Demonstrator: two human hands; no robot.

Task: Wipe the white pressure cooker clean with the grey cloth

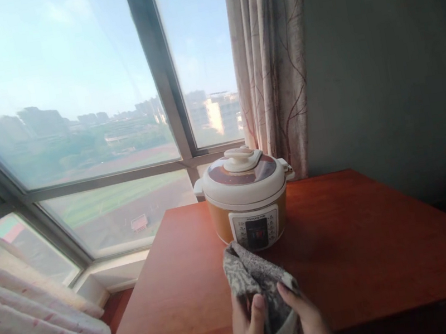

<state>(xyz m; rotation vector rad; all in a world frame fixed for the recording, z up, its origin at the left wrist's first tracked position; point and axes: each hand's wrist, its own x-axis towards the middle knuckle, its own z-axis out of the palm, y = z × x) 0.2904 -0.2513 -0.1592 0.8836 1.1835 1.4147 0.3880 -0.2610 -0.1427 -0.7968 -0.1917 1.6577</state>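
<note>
A grey patterned cloth (261,274), folded and crumpled, is held up between my two hands near the front of the table. My left hand (248,324) grips its left side, thumb on top and the fingers hidden behind the fabric. On the right side, my right hand (308,317) pinches it with the thumb showing. Just beyond the cloth stands an electric pressure cooker (248,197), white and gold-brown, with its lid on and its control panel (257,229) facing me. The cloth overlaps the cooker's lower front in view; whether they touch I cannot tell.
The cooker stands on a reddish-brown wooden table (369,234), towards its far edge. Large windows (81,99) lie behind and to the left. Curtains hang at the back (269,58) and at the lower left (26,311). A dark wall (384,62) is on the right.
</note>
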